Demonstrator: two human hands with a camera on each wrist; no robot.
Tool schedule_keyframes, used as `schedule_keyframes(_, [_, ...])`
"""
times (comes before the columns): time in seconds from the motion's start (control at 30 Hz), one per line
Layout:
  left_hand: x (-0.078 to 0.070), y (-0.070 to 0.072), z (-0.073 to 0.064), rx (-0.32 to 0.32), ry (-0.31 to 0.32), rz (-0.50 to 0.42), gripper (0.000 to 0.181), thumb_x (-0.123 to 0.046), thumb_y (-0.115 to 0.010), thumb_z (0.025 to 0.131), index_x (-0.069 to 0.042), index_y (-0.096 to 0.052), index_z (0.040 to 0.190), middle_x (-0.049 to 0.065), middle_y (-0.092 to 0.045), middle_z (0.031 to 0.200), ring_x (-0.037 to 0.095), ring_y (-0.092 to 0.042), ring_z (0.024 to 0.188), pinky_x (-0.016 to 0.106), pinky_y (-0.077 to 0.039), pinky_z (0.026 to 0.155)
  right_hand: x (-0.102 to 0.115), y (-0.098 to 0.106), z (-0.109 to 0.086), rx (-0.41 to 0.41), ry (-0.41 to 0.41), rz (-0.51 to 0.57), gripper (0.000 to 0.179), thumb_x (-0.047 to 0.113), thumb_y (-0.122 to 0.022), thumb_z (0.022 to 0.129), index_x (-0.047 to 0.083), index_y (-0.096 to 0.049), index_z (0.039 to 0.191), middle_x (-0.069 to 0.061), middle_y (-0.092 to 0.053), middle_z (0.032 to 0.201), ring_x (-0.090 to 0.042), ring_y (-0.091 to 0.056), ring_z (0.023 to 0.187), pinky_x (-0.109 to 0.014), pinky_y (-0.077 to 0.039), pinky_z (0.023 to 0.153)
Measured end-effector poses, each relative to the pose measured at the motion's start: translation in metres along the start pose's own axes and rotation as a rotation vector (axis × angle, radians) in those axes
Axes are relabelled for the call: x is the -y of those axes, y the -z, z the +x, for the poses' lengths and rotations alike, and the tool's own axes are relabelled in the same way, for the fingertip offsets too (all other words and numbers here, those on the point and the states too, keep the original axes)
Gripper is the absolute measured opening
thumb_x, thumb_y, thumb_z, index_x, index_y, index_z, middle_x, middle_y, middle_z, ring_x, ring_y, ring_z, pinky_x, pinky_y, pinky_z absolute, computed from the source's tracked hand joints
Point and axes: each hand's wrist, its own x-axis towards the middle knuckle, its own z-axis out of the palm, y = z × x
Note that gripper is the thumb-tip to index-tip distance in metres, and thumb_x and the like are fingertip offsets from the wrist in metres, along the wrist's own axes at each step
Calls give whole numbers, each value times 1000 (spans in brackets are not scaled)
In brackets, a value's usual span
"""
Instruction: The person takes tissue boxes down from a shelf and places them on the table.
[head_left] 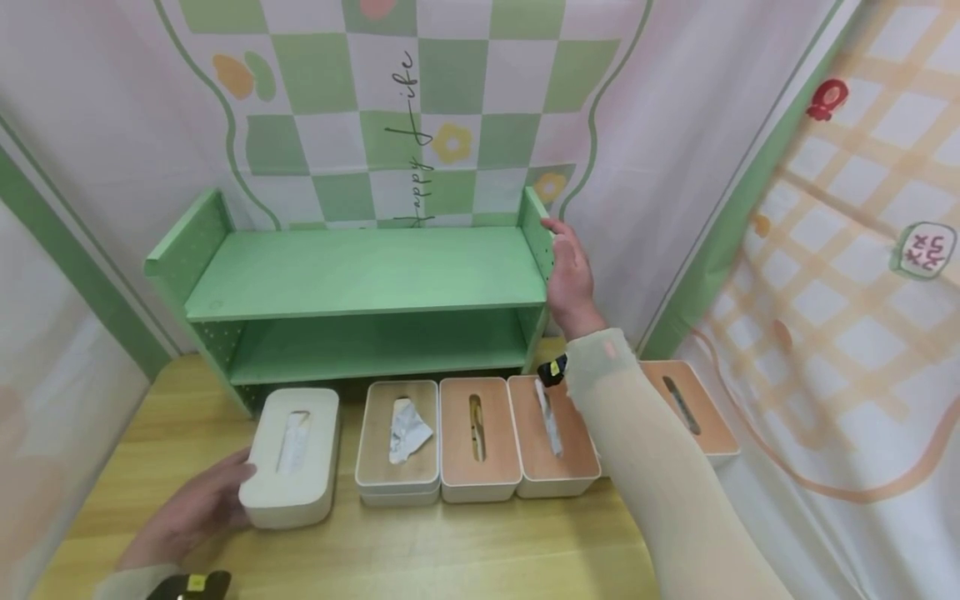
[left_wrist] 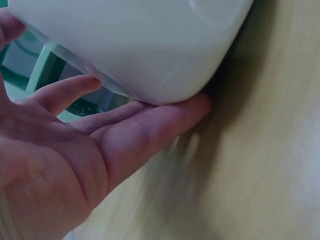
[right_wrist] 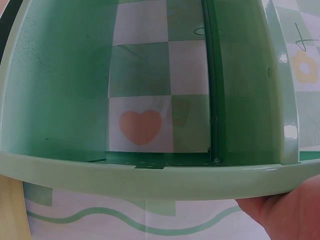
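Observation:
My left hand (head_left: 201, 508) touches the left side of a white tissue box (head_left: 318, 492). In the left wrist view, its mostly straight fingers (left_wrist: 145, 125) lie along the box's lower edge, close to the tabletop. My right hand (head_left: 572, 279) rests against the outer face of the right side panel of a green two-tier shelf (head_left: 367, 271). Only part of that hand (right_wrist: 295, 215) shows in the right wrist view, at the panel's edge. The shelf stands upright, and its inside shows through to the checkered cloth behind.
Beside the white box stand several wood-lidded tissue boxes: one with crumpled tissue (head_left: 378, 479), a middle one (head_left: 453, 450), and one (head_left: 528, 433) partly behind my right sleeve. Another box (head_left: 712, 417) lies farther right. Patterned curtains (head_left: 645, 100) enclose the wooden table (head_left: 420, 550).

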Motion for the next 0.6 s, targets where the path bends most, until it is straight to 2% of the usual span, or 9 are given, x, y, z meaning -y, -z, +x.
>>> schedule_keyframes(0.1, [-2,-4,1,-27,-6,80,80,-32,-58,100,-5,-11,159,24,-57,131,35,-63,106,49,-53,88,0,0,0,0,4,1,53,58,-19,104,38,-41,149,16,-27,157,-8,-22,142,-48,-19,115])
schedule_keyframes(0.3, [-6,-9,3,-30,-25,226,75,-31,-55,101,0,-15,157,23,-65,119,34,-66,101,45,-54,85,-1,1,-1,-5,14,5,53,56,-20,105,37,-42,149,16,-27,157,-7,-22,141,-46,-19,116])
schedule_keyframes(0.43, [-9,-15,3,-38,-41,272,76,-32,-57,101,1,-18,157,22,-67,116,33,-67,100,44,-55,84,0,1,-1,-5,18,9,54,57,-20,104,37,-42,149,16,-28,157,-7,-23,141,-46,-20,115])
schedule_keyframes(0.6, [-15,-26,3,-49,-13,305,75,-36,-53,102,-1,-18,158,21,-67,116,33,-67,101,49,-54,85,1,0,-1,-5,20,9,54,56,-20,105,35,-42,149,16,-28,157,-6,-22,141,-46,-19,116])
